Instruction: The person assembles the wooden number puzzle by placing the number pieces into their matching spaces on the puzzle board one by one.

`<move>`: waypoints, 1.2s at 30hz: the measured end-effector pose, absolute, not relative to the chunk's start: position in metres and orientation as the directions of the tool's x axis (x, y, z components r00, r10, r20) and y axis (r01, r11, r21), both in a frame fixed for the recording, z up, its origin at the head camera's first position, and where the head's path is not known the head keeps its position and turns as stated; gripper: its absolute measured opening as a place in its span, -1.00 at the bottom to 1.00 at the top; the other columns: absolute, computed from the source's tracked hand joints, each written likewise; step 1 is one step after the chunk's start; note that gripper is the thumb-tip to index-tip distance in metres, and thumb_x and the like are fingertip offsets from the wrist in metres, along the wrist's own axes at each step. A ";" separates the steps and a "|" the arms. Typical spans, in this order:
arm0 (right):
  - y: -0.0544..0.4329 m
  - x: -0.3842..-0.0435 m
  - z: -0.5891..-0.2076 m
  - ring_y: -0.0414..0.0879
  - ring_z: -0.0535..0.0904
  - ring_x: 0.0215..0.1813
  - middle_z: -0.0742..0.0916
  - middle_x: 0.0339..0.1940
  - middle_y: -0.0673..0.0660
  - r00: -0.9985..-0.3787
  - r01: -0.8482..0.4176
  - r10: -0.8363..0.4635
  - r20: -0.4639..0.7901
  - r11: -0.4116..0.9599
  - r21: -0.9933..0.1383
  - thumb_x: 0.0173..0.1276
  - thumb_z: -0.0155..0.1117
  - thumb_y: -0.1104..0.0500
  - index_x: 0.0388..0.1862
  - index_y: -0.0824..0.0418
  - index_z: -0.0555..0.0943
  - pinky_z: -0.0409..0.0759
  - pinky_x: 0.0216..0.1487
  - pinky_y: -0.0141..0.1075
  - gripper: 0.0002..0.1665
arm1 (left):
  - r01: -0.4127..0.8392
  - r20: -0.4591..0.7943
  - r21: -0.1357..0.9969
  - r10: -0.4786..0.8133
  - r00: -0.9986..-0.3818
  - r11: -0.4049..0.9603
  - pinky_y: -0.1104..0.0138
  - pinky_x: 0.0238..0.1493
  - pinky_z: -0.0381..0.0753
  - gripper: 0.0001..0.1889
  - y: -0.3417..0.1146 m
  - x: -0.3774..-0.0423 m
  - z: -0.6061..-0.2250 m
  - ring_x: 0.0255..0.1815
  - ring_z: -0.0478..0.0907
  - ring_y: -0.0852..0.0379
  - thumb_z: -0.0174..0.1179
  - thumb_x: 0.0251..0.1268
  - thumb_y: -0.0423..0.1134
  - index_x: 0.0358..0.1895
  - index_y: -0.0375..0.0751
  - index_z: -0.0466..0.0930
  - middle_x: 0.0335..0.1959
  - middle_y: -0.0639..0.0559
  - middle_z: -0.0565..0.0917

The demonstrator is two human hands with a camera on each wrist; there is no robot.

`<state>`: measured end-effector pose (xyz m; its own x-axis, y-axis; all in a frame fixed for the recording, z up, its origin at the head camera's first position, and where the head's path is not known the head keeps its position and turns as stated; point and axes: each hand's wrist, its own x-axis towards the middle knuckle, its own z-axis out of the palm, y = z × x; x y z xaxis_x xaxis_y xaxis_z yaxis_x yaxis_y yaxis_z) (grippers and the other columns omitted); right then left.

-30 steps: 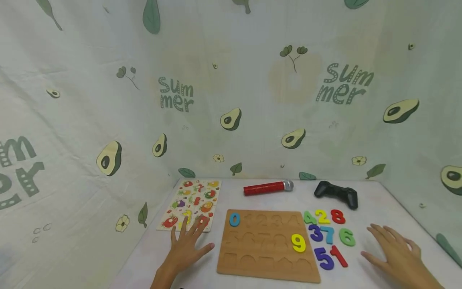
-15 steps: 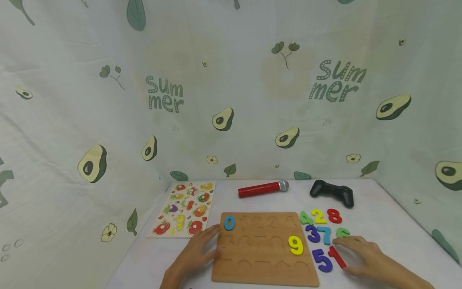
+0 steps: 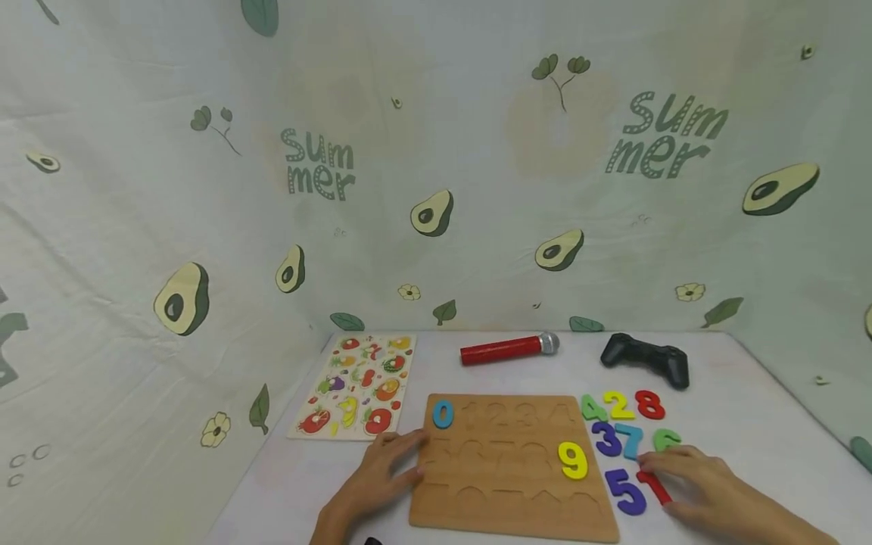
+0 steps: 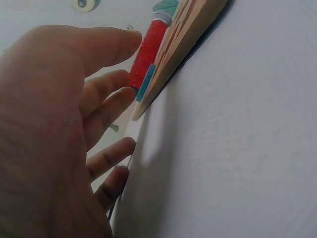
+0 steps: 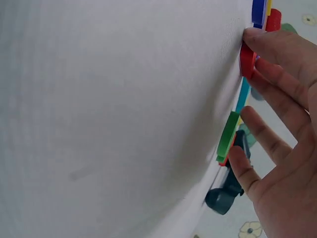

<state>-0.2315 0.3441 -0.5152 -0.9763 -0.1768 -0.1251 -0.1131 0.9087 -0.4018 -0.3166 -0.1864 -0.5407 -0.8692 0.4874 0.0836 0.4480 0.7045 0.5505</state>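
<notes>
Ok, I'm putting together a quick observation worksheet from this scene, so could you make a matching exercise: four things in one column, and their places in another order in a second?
Things
1. game controller
2. blue 0
3. red 1
4. yellow 9

Places
A. pinched by the right hand
B. at the right end of the middle row of the brown board
C. at the board's top left corner
D. at the back of the table, right of the red microphone

Right pairs: 1-D, 2-C, 3-A, 4-B
</notes>
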 end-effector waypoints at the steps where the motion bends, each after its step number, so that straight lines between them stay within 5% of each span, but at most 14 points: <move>1: 0.345 -0.231 -0.515 0.19 0.45 0.22 0.65 0.12 -0.01 -0.977 -0.122 -0.182 -0.114 0.909 -0.398 0.05 0.59 -0.02 0.09 -0.10 0.67 0.48 0.06 0.30 -0.43 | 0.449 0.082 0.550 0.490 -0.868 0.704 -0.26 0.17 0.31 -0.38 -0.186 -0.317 -0.541 0.31 0.18 -0.01 -0.03 0.44 0.33 0.52 0.39 0.23 0.45 0.37 0.35; 13: 0.325 -0.221 -0.496 0.15 0.47 0.15 0.71 0.01 -0.05 -0.945 -0.305 -0.248 0.214 0.907 -0.292 -0.06 0.65 -0.12 -0.06 -0.09 0.73 0.38 0.05 0.22 -0.46 | 0.538 0.159 0.496 0.538 -0.828 0.681 -0.15 0.16 0.25 -0.50 -0.187 -0.316 -0.541 0.27 0.20 0.08 -0.01 0.50 0.20 0.44 0.30 0.41 0.46 0.35 0.36; 26: 0.275 -0.236 -0.456 0.18 0.45 0.21 0.73 0.01 -0.03 -0.900 -0.388 -0.271 0.341 0.854 -0.346 -0.03 0.67 -0.03 -0.03 -0.02 0.73 0.23 0.08 0.18 -0.47 | 0.519 0.145 0.521 0.530 -0.836 0.677 -0.13 0.17 0.23 -0.48 -0.187 -0.316 -0.542 0.27 0.21 0.05 0.15 0.40 0.13 0.40 0.29 0.46 0.43 0.35 0.40; 36: 0.243 -0.258 -0.446 0.04 0.51 0.13 0.70 0.00 -0.08 -0.863 -0.453 -0.321 0.391 0.834 -0.315 0.01 0.66 -0.02 -0.02 0.00 0.72 0.37 0.05 0.13 -0.48 | 0.514 0.130 0.517 0.531 -0.837 0.684 -0.15 0.19 0.23 -0.49 -0.186 -0.315 -0.539 0.29 0.20 0.04 0.10 0.43 0.17 0.41 0.30 0.45 0.44 0.37 0.38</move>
<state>-0.2585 0.2434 -0.4465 -0.8626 -0.3210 0.3909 -0.4531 0.8339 -0.3151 -0.3151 -0.1858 -0.5393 -0.8371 0.5313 0.1301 0.5145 0.6841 0.5171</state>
